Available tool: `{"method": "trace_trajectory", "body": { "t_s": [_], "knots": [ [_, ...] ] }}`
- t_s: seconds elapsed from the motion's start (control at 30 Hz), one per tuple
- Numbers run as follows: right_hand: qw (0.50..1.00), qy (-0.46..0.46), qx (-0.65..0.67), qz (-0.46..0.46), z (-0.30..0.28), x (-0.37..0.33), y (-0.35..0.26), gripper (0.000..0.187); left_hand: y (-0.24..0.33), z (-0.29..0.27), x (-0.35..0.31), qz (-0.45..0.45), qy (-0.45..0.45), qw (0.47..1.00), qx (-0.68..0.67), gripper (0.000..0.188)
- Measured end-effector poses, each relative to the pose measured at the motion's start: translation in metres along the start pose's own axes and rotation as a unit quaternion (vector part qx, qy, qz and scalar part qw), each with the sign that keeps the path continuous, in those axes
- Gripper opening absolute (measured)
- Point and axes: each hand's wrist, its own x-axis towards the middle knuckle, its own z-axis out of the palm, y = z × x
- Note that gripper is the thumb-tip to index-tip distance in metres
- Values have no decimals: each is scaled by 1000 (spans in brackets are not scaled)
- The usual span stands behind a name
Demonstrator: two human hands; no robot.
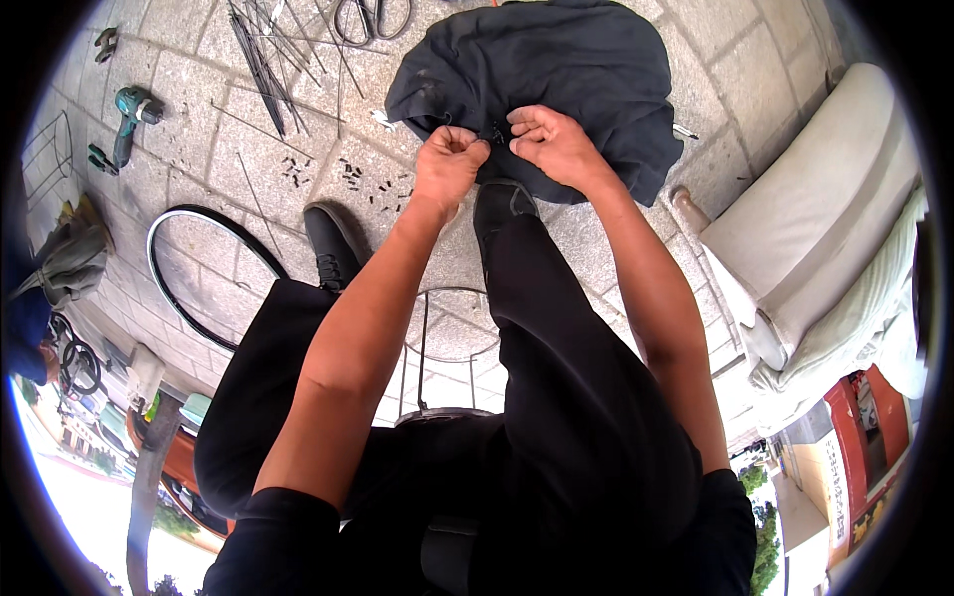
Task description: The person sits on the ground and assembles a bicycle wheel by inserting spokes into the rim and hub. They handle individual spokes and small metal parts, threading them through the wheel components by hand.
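Observation:
A large, bunched black cloth [586, 60] lies on the paving in front of my right shoe [505, 204]. At its near edge, my left hand [452, 169] is closed, thumb and forefinger pinched together; what they grip is too small to make out. My right hand [556, 146] is just to the right, over the cloth, its thumb and fingers bent but apart. Some tiny dark bits [498, 133] show on the cloth between the two hands.
Thin dark rods [260, 74] and scissors [370, 22] lie far left of the cloth. Small black pieces [351, 176] are scattered by my left shoe [333, 243]. Farther left are a teal power drill [129, 119] and a wheel rim [171, 266]. A pale sofa-like seat [795, 209] stands right.

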Motion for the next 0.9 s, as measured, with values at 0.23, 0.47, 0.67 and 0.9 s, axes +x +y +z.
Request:
{"method": "trace_trajectory", "body": {
  "t_s": [0.23, 0.47, 0.67, 0.9],
  "knots": [
    [998, -40, 31, -23, 9, 0, -17, 58, 20, -5, -3, -69, -123, 989, -51, 25],
    [988, -91, 122, 17, 1, 15, 0, 54, 23, -7, -3, -94, -108, 989, -46, 25],
    [977, -100, 188, 12, -4, 7, -6, 51, 30, -5, -5, -88, -126, 988, -24, 20],
    [978, -103, 178, 35, -4, 8, -8, 46, 31, -7, -3, -107, -125, 986, -25, 21]
  ]
}}
